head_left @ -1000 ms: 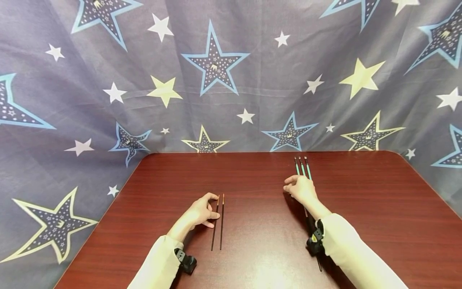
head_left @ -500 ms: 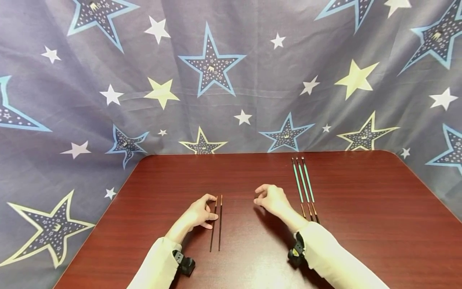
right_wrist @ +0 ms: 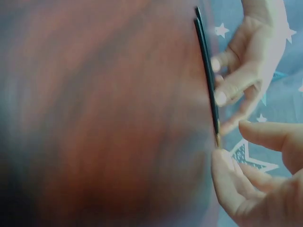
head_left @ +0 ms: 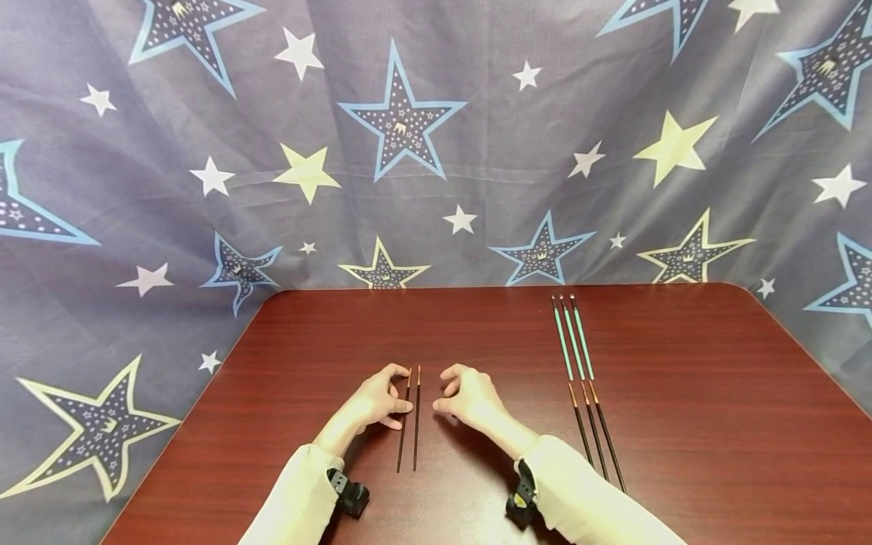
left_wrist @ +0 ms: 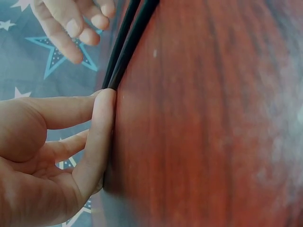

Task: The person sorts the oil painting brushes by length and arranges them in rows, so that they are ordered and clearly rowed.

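Two dark thin paintbrushes with orange tips lie side by side on the table: a left paintbrush (head_left: 405, 424) and a right paintbrush (head_left: 417, 424). My left hand (head_left: 375, 397) rests at the left one, index finger near its bristle end and thumb lower on the handle. In the left wrist view, the left hand (left_wrist: 57, 146) hides part of the dark handles (left_wrist: 124, 47). Just right of the pair, my right hand (head_left: 473, 397) hovers with loosely bent fingers and holds nothing. The right wrist view has its fingers (right_wrist: 227, 182) near the bristle tips.
Three teal-handled paintbrushes (head_left: 574, 341) lie in a row at the back right of the reddish-brown table (head_left: 327, 325). In front of them, three dark paintbrushes (head_left: 594, 428) with orange tips lie parallel. A grey star-patterned cloth (head_left: 436, 227) hangs behind the table.
My right hand has moved left from the paintbrushes on the right to beside the middle pair, uncovering the three dark paintbrushes there. The left hand has stayed in place.
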### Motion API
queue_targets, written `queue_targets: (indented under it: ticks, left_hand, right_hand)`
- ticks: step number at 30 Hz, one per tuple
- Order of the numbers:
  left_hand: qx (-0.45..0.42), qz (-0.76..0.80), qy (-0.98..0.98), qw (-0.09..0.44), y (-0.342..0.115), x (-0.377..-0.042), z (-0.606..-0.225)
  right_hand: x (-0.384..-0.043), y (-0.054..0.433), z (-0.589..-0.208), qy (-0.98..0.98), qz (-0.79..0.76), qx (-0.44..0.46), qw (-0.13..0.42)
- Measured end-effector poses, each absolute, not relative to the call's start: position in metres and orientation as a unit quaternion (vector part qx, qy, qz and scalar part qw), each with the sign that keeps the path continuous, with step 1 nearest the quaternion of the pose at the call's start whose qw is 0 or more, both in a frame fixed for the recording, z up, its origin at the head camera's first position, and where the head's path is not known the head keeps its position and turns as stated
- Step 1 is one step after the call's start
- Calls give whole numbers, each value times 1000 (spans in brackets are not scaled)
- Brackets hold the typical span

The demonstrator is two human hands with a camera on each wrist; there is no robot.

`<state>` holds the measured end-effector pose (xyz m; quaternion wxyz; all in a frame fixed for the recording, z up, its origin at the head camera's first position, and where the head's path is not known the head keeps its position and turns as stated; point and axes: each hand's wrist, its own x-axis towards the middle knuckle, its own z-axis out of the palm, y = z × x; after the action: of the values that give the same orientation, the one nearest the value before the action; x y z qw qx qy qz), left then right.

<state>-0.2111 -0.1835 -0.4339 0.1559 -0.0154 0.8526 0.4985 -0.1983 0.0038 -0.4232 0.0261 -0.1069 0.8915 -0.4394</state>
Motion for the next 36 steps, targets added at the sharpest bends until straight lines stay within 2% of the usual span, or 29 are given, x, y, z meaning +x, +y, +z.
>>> queue_targets:
  ticks: [14, 27, 36]
  left_hand:
    - [-16, 493, 857, 150, -184, -213, -436]
    - [-12, 489, 859, 149, -183, -214, -435]
    - [-17, 496, 855, 149, -184, -213, -437]
  right_hand:
    - [-194, -28, -431, 913, -395, -103, 15]
    - [-199, -29, -430, 933, -346, -100, 5]
    - [-200, -25, -428, 911, -400, -85, 53]
